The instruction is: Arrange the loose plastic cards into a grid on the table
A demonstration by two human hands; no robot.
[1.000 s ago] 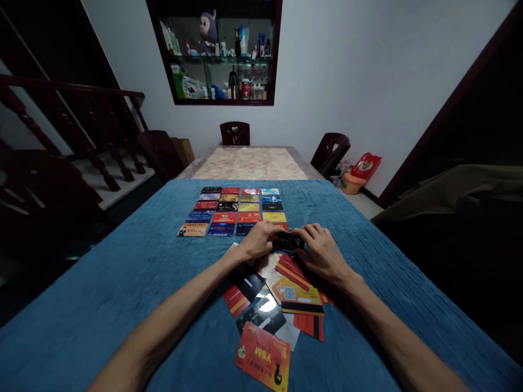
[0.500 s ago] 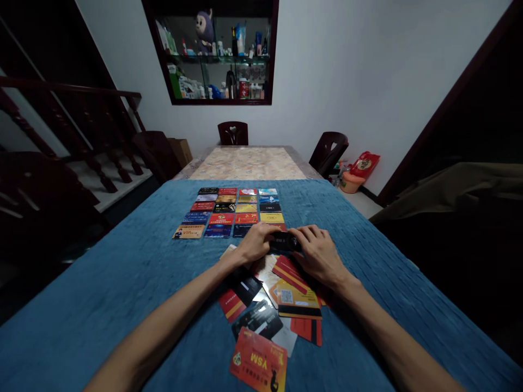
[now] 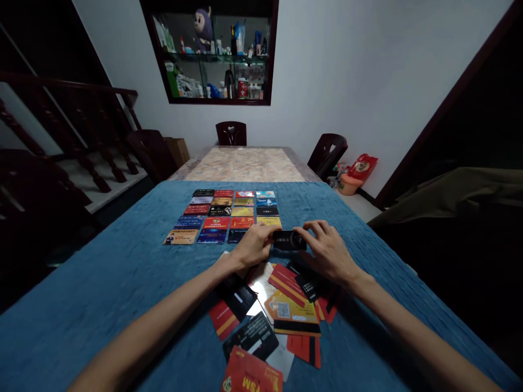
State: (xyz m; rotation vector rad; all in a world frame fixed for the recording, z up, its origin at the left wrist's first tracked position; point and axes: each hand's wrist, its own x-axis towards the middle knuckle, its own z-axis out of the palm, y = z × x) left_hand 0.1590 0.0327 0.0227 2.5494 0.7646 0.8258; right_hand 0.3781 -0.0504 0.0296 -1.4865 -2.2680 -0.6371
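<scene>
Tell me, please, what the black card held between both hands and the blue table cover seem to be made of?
Black card: probably plastic, smooth with a slight sheen; it stays flat and stiff between the left hand and right hand. Blue table cover: apparently soft woven fabric, matte, with a ribbed, wrinkled texture.

Orange card [image 3: 250,377] nearest the viewer — cut by the bottom edge, lettering only partly shown. Print on the laid-out rows of cards [image 3: 223,215] beyond the black card [image 3: 289,240] too small to read. Black card's ends hidden under both hands' fingertips.
</scene>
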